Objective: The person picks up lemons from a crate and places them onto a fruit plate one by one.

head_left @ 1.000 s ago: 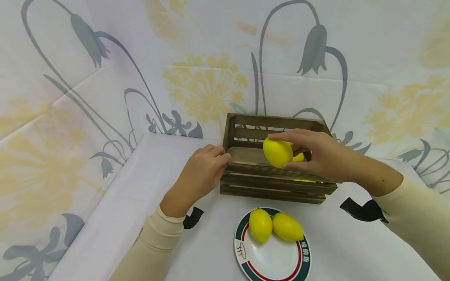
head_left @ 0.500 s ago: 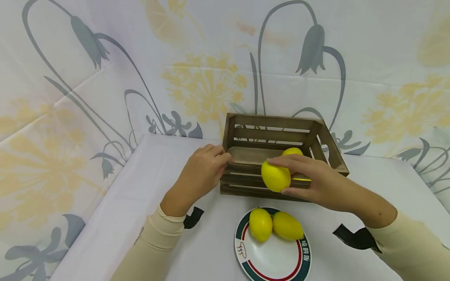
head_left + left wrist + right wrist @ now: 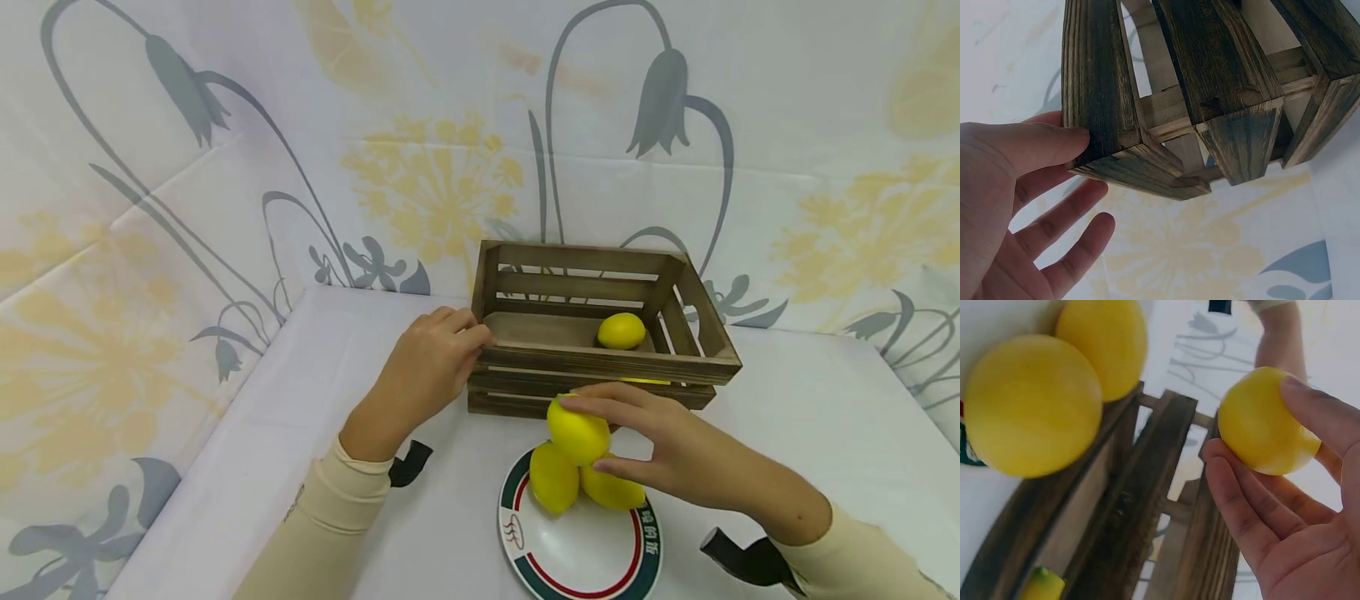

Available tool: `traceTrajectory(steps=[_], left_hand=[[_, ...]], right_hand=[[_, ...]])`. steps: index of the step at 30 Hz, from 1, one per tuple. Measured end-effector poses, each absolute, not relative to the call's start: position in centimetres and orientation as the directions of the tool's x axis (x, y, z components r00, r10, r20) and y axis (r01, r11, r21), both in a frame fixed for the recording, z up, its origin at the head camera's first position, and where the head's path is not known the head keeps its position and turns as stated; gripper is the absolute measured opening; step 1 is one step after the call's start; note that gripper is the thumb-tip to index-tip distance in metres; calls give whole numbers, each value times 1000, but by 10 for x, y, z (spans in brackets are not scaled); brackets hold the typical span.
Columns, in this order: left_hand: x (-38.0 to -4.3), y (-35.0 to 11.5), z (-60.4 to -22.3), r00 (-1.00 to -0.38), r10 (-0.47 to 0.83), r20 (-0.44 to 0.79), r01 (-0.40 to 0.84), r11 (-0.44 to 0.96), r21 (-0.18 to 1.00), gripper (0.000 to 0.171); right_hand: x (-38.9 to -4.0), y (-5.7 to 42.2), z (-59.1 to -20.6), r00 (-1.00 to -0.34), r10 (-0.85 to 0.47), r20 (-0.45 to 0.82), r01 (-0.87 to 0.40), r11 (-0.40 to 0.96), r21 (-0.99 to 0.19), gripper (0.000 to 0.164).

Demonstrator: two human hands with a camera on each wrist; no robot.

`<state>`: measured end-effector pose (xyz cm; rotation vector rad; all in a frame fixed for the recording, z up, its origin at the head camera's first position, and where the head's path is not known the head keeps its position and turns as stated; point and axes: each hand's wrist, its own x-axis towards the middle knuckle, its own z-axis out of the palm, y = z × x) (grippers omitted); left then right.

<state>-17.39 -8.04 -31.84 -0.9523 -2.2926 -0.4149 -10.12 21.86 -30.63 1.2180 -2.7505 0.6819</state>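
My right hand [image 3: 678,446] pinches a yellow lemon [image 3: 576,433] between thumb and fingers, in front of the crate and over the far part of the plate [image 3: 585,557]. On that white plate, with its green and red rim, lie two more lemons, a left lemon [image 3: 553,482] and a right lemon [image 3: 613,490] partly hidden by my fingers. My left hand [image 3: 433,354] grips the front left corner of a brown slatted wooden crate [image 3: 1229,75], thumb on the top slat and forefinger behind it. Inside the crate a lemon [image 3: 621,332] rests toward the right.
Yellow also shows through the gap between the crate's front slats. Behind the crate hangs a white cloth [image 3: 450,83] printed with grey and yellow flowers. A white cloth [image 3: 315,350] covers the table. Black straps [image 3: 746,558] stick out at the wrists.
My right hand has carried the lemon from over the crate, past its front edge, down toward me to above the plate's lemons. The left hand stays on the crate corner.
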Motion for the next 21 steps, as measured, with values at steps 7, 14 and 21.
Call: traceTrajectory(steps=[7, 14, 21], left_hand=[[-174, -79, -316, -553, 533, 641, 723, 689, 51, 18], [-171, -79, -316, -569, 526, 631, 713, 699, 60, 16], [-171, -79, -319, -582, 519, 627, 710, 700, 79, 15]], right_hand=[[-94, 217, -321, -673, -701, 237, -722, 552, -417, 71], [-89, 214, -335, -638, -713, 291, -748, 484, -454, 70], [-84, 208, -348, -602, -731, 321, -768, 422, -482, 71]])
